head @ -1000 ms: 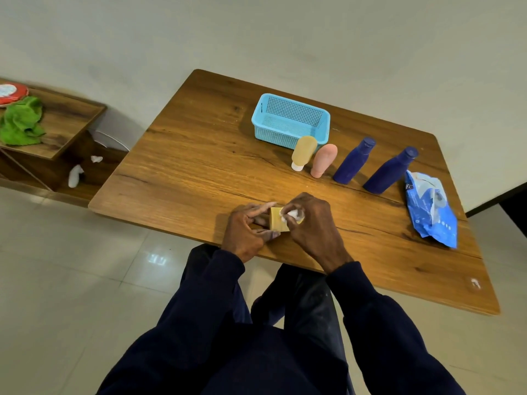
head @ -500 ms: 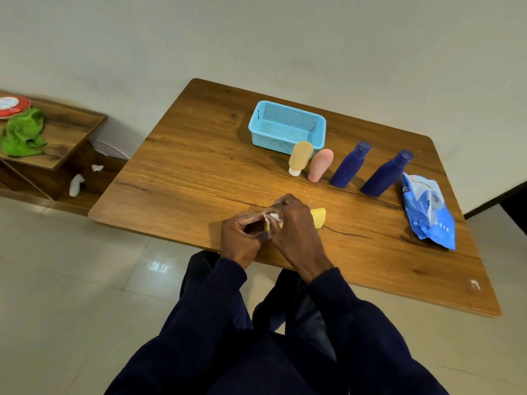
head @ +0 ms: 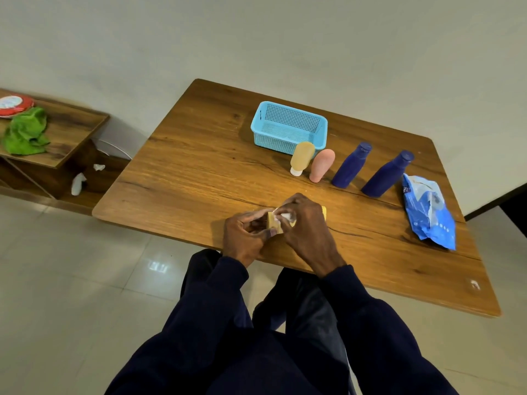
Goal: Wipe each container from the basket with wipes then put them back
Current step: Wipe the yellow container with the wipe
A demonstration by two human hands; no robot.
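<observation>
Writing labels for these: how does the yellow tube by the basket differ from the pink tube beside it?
The yellow tube has a white cap; the pink tube has a pink one. The yellow tube stands nearer the blue basket; the pink tube stands nearer the dark blue bottles. Both stand cap-down on the table.

A person's left grip [head: 245,238] held a small yellow container [head: 275,223] at the near edge of a wooden table [head: 199,172]. The right grip [head: 308,229] pressed a white wipe [head: 286,217] against it. Farther back sat a blue basket [head: 258,125]. In front of it stood a row: a yellow bottle [head: 301,156], a pink bottle [head: 320,165], a dark blue bottle [head: 352,165] and a second blue bottle [head: 386,175]. A blue pack of wipes [head: 427,210] lay at the right.
</observation>
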